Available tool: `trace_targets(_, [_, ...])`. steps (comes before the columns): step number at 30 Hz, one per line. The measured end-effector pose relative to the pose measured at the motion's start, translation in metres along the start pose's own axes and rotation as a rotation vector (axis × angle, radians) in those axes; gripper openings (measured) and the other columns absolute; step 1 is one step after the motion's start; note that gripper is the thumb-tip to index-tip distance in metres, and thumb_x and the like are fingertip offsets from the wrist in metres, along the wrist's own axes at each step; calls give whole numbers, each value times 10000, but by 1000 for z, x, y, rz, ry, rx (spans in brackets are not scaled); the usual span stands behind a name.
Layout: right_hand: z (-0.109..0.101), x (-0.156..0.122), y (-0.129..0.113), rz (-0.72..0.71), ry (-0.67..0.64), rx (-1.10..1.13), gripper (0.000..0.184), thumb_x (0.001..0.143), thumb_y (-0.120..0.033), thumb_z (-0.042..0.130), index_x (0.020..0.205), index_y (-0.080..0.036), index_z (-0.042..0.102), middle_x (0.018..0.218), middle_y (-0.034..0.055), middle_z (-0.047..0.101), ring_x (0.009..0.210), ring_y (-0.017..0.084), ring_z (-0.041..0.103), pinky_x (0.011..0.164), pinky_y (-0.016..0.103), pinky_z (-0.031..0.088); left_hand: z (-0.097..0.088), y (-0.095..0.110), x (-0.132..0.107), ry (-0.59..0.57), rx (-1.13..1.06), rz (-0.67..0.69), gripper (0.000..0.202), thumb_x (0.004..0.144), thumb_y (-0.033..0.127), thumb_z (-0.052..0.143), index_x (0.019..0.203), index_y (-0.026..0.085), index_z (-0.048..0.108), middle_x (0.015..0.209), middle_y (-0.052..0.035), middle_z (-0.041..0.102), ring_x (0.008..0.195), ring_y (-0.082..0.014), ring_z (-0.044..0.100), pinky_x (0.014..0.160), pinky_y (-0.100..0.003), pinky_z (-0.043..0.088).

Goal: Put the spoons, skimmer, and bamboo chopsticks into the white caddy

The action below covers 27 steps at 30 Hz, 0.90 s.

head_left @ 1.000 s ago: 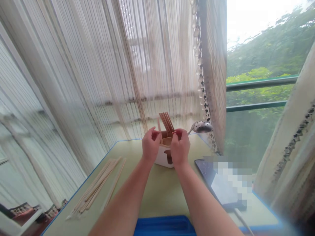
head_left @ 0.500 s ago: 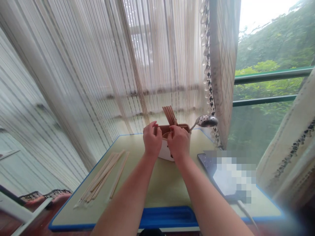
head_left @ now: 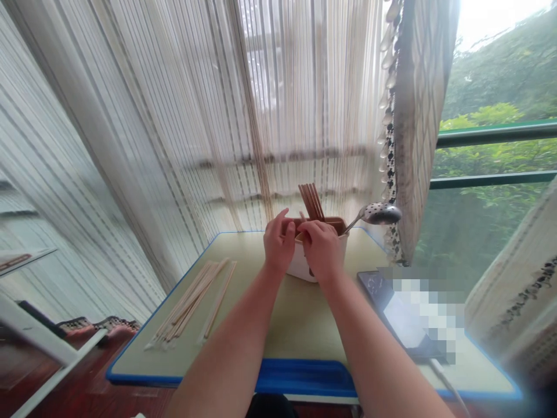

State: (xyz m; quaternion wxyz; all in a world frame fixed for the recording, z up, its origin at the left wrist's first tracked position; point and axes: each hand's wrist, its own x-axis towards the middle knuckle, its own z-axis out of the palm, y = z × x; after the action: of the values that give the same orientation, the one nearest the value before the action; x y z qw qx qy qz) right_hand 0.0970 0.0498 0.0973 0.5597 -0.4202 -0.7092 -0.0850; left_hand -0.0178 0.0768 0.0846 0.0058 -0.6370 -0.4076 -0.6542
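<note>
On the table stands a white utensil holder (head_left: 297, 264) with a brown inner rim. My left hand (head_left: 278, 244) is at its left front corner, thumb and index finger apart; whether its other fingers touch the wall is hidden. My right hand (head_left: 324, 247) lies over the front rim with its fingers drawn together; what they hold is hidden. A short pale tip shows just behind these fingers. Several brown chopsticks (head_left: 312, 202) stand in the holder, leaning left. A metal slotted ladle (head_left: 380, 213) leans out on the right, bowl up.
Several pale chopsticks in clear wrappers (head_left: 191, 302) lie at the left of the table (head_left: 300, 325), one wrapped pair (head_left: 221, 299) apart from them. To the right is a dark tablet (head_left: 409, 316), partly blurred, with a white cable (head_left: 448, 380). Striped curtains (head_left: 174, 116) hang behind.
The whole view has shifted, so everything sits a little further right. Both hands stay at the holder, with the right fingers slightly moved at the rim.
</note>
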Motion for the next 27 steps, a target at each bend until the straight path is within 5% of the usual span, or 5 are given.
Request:
trace_targets(6, [10, 0, 5, 40, -63, 60, 203, 770, -139, 485, 733, -251, 649, 742, -2, 678, 740, 171, 604, 928, 370, 386, -5, 5, 2, 70, -3, 23, 273, 782, 170, 501, 1050, 196, 542, 942, -44, 653, 931, -165, 602, 880, -317, 451])
trace_targets(11, [11, 0, 4, 88, -35, 128, 204, 743, -139, 492, 687, -254, 651, 690, -23, 679, 685, 159, 608, 958, 387, 378, -6, 8, 7, 46, -58, -47, 291, 841, 275, 483, 1116, 194, 533, 873, -42, 680, 838, -141, 637, 808, -287, 481])
trace_targets(19, [3, 1, -1, 180, 83, 224, 216, 738, -129, 467, 741, -225, 661, 762, 14, 683, 758, 175, 608, 754, 310, 451, -13, 9, 15, 114, -31, -87, 373, 797, 370, 568, 1118, 180, 566, 828, -45, 688, 749, -139, 636, 717, -267, 498])
trace_targets(27, [3, 1, 0, 162, 131, 204, 220, 725, -105, 459, 740, -204, 654, 779, 34, 672, 852, 190, 572, 833, 331, 441, -10, 6, 11, 110, 33, -142, 402, 815, 424, 530, 1120, 166, 581, 825, -48, 687, 732, -145, 624, 721, -283, 484])
